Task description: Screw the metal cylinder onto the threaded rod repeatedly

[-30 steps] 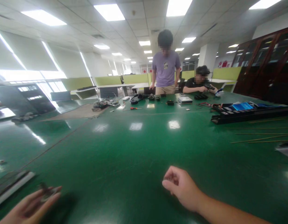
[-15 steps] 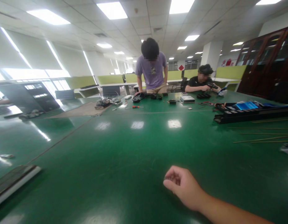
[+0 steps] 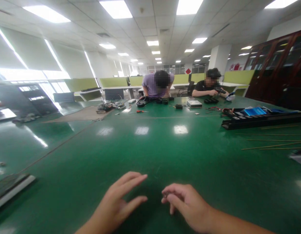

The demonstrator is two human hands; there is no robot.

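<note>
My left hand (image 3: 118, 200) is over the green table (image 3: 131, 152) at the lower middle, its fingers stretched out and apart, with nothing in it. To its right, my right hand (image 3: 186, 203) pinches a small metallic object (image 3: 166, 194) between thumb and fingertips. The object is too small and blurred to name. A gap of green surface lies between the two hands, and they do not touch.
A panel with a pale edge (image 3: 16, 191) lies at the lower left. Far across are a red screwdriver (image 3: 141, 111), a grey box (image 3: 194, 104) and two people. A black tray (image 3: 262, 122) and thin rods (image 3: 269, 140) lie at the right.
My left hand has come into view from below. My right hand has shifted slightly left, the small object now showing more. The person in purple has bent lower over the table.
</note>
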